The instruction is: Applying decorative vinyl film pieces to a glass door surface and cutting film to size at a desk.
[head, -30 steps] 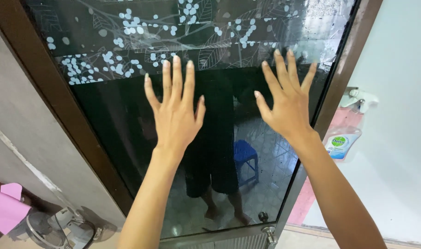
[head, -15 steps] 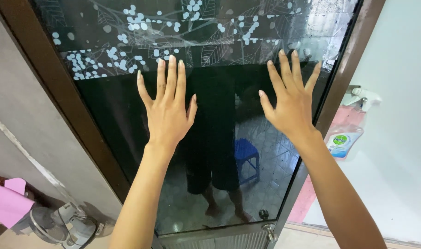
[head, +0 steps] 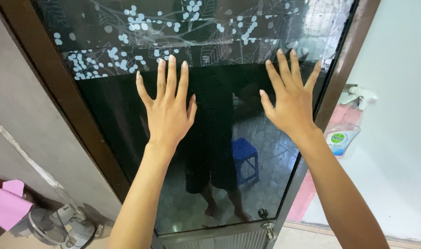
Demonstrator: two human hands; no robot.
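Both palms flat on dark glass door panel (head: 210,152), fingers spread, nothing grasped; left hand (head: 168,108) sits slightly lower than right hand (head: 291,99), panel's long axis upright

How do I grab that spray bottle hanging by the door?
Take the spray bottle by its narrow neck just under the white trigger head, coming from the right side, away from the door frame. It hangs upright against the wall, and the neck is slimmer than the wide body, so a small grip closes round it.
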